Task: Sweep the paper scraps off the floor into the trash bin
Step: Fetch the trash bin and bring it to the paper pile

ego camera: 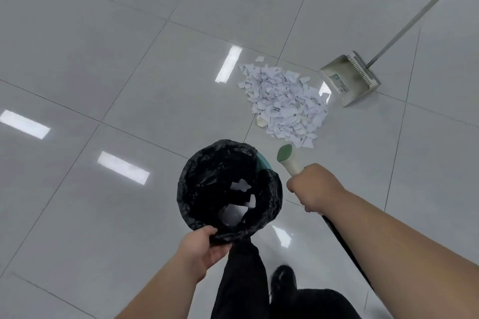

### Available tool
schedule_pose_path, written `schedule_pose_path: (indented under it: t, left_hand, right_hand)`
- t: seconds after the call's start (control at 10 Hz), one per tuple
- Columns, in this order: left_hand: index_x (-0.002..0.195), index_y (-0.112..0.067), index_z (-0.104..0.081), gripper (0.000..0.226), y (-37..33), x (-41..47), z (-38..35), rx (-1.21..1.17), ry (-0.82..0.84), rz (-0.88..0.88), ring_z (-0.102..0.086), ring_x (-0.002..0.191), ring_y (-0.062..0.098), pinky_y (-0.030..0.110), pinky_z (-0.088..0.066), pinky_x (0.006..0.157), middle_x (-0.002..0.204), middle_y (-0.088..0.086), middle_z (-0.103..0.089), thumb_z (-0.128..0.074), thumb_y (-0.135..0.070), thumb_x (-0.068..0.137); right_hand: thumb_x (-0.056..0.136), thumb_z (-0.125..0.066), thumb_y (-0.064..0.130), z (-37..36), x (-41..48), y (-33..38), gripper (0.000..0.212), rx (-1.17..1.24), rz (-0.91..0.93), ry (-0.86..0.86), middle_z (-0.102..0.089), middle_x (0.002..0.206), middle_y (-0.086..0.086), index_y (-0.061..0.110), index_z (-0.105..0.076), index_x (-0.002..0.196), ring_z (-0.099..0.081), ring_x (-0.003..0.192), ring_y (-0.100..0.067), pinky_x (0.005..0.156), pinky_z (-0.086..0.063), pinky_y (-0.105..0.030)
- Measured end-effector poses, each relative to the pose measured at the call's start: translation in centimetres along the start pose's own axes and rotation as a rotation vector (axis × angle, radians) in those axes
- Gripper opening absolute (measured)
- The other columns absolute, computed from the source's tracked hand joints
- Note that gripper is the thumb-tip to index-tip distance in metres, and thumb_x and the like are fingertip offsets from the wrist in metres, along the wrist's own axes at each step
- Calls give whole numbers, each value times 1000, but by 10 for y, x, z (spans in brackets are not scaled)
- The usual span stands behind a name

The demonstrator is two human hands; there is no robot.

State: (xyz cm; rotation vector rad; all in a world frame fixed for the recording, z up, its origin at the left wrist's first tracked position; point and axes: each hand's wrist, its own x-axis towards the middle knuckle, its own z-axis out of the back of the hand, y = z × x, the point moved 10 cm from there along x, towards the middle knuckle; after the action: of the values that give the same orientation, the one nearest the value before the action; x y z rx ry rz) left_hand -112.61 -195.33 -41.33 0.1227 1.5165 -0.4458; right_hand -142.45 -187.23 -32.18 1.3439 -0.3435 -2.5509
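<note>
Many torn white paper scraps (283, 101) lie heaped beside the dustpan (348, 74).

Bright rectangular reflections of ceiling lights (228, 64) and thin dark tile seams (51, 101) cross the glossy pale grey tiled floor (103, 33). At its bottom edge, a black shoe (283, 278) stands beside black trouser legs (241, 280).

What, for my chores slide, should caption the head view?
Left hand grips the lined bin, right hand holds a green-capped handle; paper scraps lie piled beside a dustpan.

Black-lined bin (185, 181) in left grip (199, 246); green-capped handle (287, 160) in right grip (313, 189).
</note>
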Motion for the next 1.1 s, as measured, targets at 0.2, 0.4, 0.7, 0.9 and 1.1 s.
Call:
schedule_pose_path:
  t: [0.2,0.4,0.7,0.9,1.1]
  left_hand:
    - [106,5,-62,15,-41,137,-65,-1,-8,38,-76,71,33,37,-65,65,92,22,-76,-51,-6,104]
    - [105,2,-60,12,-73,283,-109,-1,-37,8,-75,72,33,34,-60,56,89,22,-74,-52,-8,103]
    - [115,0,-59,16,-84,370,-149,-21,-14,-4,-76,68,28,32,-59,54,97,19,-74,-53,-10,104]
    - [116,-13,-67,38,-75,356,-160,21,-26,24,-78,83,29,37,-62,65,101,12,-78,-72,-44,94]
    - [127,-6,-53,54,-69,265,-168,334,10,148,-75,72,28,35,-61,63,103,16,-76,-60,-52,98]
  right_hand:
    - [78,-63,-8,-35,152,-8,34,-176,-68,120,-62,82,0,11,-68,106,-54,70,-18,71,-51,-24]
    - [89,-59,12,-56,287,-11,16,40,-85,47,-63,70,-8,11,-57,72,-57,51,-18,41,-48,-22]
    - [92,-56,13,-85,392,-18,17,-15,-57,119,-62,71,-15,7,-58,76,-61,59,-29,61,-56,-35]
    - [91,-56,12,-94,410,-20,15,-14,-59,148,-61,72,-15,8,-56,77,-59,57,-27,57,-51,-33]
    - [81,-53,-1,-58,362,-26,12,90,-124,133,-53,60,-14,4,-52,70,-47,44,-26,58,-41,-34]
